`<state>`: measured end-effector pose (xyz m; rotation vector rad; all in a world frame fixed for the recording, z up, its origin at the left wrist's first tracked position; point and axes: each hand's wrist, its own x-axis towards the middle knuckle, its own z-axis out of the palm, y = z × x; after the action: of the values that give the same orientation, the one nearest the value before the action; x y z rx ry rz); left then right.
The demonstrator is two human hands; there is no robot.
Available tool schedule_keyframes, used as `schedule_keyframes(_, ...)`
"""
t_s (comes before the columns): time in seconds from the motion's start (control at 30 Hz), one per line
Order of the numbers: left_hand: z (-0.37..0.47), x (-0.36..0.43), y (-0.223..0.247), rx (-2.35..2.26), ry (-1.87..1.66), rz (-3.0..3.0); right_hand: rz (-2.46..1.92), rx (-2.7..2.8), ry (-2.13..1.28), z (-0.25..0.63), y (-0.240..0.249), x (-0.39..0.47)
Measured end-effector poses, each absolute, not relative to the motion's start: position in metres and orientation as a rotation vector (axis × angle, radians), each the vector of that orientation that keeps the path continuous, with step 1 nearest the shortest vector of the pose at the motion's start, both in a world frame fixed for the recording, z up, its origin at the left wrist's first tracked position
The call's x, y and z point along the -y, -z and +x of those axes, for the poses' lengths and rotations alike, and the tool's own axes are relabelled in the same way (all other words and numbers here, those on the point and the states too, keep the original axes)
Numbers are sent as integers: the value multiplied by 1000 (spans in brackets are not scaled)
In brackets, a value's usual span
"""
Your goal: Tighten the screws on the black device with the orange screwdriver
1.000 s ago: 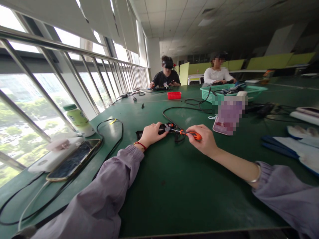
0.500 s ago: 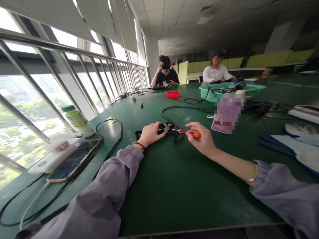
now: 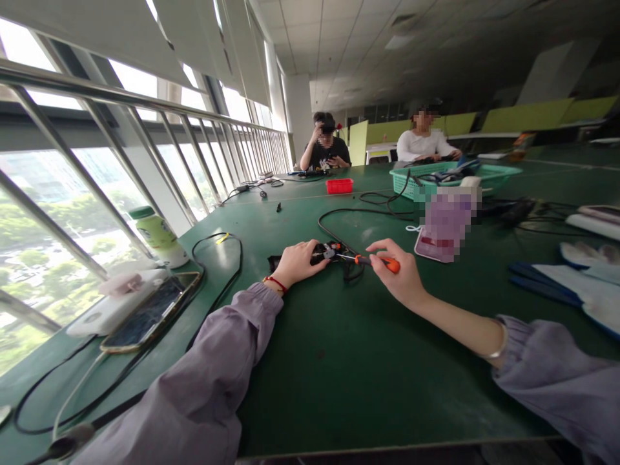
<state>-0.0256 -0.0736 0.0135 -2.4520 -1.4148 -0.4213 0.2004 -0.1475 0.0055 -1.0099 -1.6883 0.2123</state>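
My left hand (image 3: pixel 299 263) is closed around a black device (image 3: pixel 320 253) with grey and orange parts, pressing it on the green table. Its fingers hide much of the device, so its exact kind cannot be told. In my right hand (image 3: pixel 401 274) is a screwdriver (image 3: pixel 364 259) with an orange and black handle, gripped between thumb and fingers. The screwdriver's thin shaft points left, and its tip reaches the device's right end. Whether the tip sits in a screw is too small to see. A black cable loop (image 3: pixel 353 270) lies beside the device.
A pink phone (image 3: pixel 443 226) stands propped before a teal basket (image 3: pixel 407 184) of items. A red tray (image 3: pixel 340 186) sits farther back. White-blue gloves (image 3: pixel 562 284) lie right; a bottle (image 3: pixel 159 239), a dark phone (image 3: pixel 152 313) and cables lie left. Two people sit across the table.
The whole view has shifted slightly. My right fingers have moved a little on the screwdriver, and more of its handle end shows. My left hand keeps its hold on the device.
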Motion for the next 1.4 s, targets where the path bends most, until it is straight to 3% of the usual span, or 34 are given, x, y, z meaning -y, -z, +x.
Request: schedule_keyframes(1.4,-26,70,-10,1400,453,-2446,-950,1609,-325,202,-1,137)
